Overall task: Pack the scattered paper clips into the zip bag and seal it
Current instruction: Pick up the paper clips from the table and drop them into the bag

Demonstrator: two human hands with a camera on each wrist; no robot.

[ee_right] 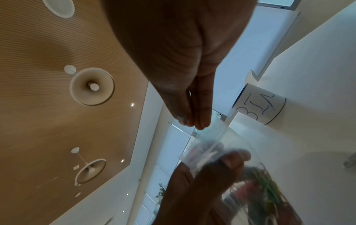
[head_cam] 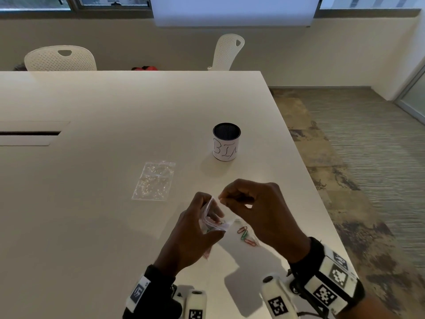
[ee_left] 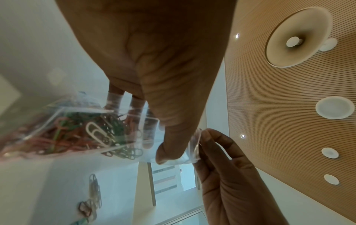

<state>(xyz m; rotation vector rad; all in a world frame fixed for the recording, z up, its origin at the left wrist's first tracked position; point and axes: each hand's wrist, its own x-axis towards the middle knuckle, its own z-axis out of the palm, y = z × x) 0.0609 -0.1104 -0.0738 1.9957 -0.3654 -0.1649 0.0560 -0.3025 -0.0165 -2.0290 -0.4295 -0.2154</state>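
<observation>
- While the zip bag (head_cam: 212, 223) hung above the table (head_cam: 115, 134), L hand (head_cam: 190, 236) gripped it: thumb on one wall near the mouth, fingers curled behind the other.
- R hand (head_cam: 257, 210) pinched the bag's top lip betw thumb and forefinger, pads pressed together on the film; other fingers loosely curled.
- Mouth looked part-open betw the two grips; whether any of the zip track was mated, couldn't tell.
- Bag already held a tangle of red/green/white paper clips (ee_left: 80, 134), bunched below L grip.
- Loose paper clips (head_cam: 246, 236) lay on the table just under R wrist, i.e. not yet packed.
- Risk 1: sealing now would leave those strays out, so task incomplete.
- Risk 2: bag tilted w/ mouth open; a slack L grip or a tug from R could spill clips out.
- Risk 3: a clip riding up into the track would block closure there.
- Risk 4: thin film, small pinch area; lip could slip from R pads.
- Second clear bag (head_cam: 154, 180) and BIN cup (head_cam: 226, 141) sat beyond both grips, untouched.
</observation>
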